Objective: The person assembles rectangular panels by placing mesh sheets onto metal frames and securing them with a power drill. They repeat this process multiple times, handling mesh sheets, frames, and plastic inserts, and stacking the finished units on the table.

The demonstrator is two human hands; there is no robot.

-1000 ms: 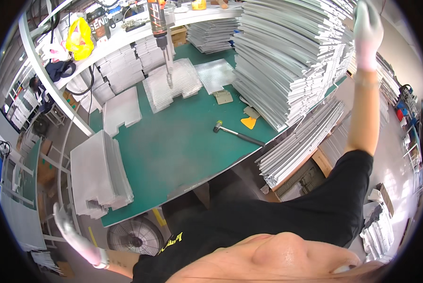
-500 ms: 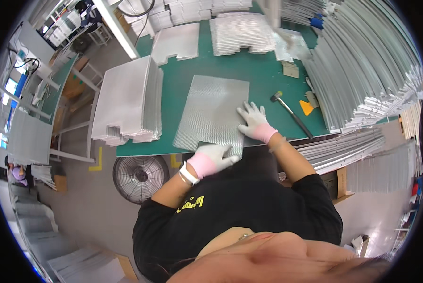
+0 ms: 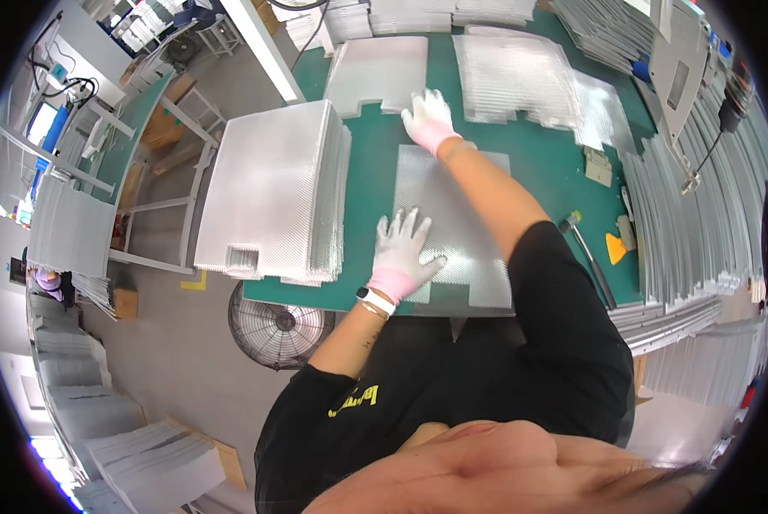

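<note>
A silvery, finely patterned sheet point(image 3: 478, 257) with a notch in its near edge lies on the green table. My left hand point(image 3: 404, 257), in a white glove with a pink cuff, rests spread and open at this sheet's left edge. My right hand point(image 3: 429, 120), gloved alike, reaches over the sheet to the near right corner of another notched sheet or thin pile point(image 3: 375, 73) at the back. Its fingers are extended and look slightly apart, at or just over that corner; firm contact cannot be made out. My right forearm covers part of the near sheet.
A tall stack of notched sheets point(image 3: 268, 188) stands on the left of the green table point(image 3: 371, 171). At the right lie a mallet point(image 3: 591, 257), a yellow scraper point(image 3: 615, 248) and long metal strips point(image 3: 701, 214). Another sheet stack point(image 3: 517, 77) is behind. A floor fan point(image 3: 283, 321) stands below.
My right hand has moved from the near sheet's right edge to the far sheets. My left hand has shifted from the near edge up to the left edge. The head view has shifted too.
</note>
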